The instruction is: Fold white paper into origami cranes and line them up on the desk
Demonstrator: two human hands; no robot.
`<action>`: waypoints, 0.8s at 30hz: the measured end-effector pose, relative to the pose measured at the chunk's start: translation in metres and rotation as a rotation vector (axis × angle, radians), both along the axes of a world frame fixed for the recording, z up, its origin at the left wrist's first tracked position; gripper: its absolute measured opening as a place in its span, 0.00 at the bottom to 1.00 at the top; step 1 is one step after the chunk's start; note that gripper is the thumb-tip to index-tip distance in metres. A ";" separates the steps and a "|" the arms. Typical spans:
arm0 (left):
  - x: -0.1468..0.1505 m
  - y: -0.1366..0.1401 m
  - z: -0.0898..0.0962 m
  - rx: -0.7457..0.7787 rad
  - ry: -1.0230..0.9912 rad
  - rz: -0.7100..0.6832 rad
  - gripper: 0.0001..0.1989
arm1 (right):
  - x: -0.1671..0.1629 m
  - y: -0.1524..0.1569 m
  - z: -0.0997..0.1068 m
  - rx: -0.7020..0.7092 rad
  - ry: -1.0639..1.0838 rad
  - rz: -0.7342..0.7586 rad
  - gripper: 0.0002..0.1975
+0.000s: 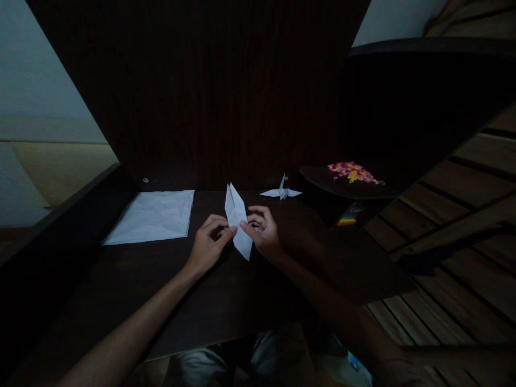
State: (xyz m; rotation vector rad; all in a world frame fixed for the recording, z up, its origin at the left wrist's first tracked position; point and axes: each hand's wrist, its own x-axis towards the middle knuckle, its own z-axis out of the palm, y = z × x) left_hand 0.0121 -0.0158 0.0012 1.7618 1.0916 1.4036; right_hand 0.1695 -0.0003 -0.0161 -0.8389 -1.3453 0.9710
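A folded white sheet of paper [238, 212], long and diamond-shaped with two points at its top, is held up over the dark desk. My left hand [210, 239] pinches its left edge between thumb and fingers. From the other side, my right hand [263, 230] grips it, the thumb lying on its front face and the fingers curled behind. Beyond my right hand, a finished-looking white paper crane [282, 192] stands against the back panel with its wings spread.
A stack of white paper sheets [151, 216] lies at the desk's left. Small pink, red and yellow pieces [355, 172] are heaped on a curved dark shelf [322, 180] at the right. A raised side board [60, 215] bounds the left. Wooden slats [455, 279] show at the right.
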 end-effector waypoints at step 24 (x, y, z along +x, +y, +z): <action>0.004 0.000 0.000 -0.226 -0.161 -0.006 0.12 | 0.000 0.002 0.002 0.147 -0.078 -0.117 0.07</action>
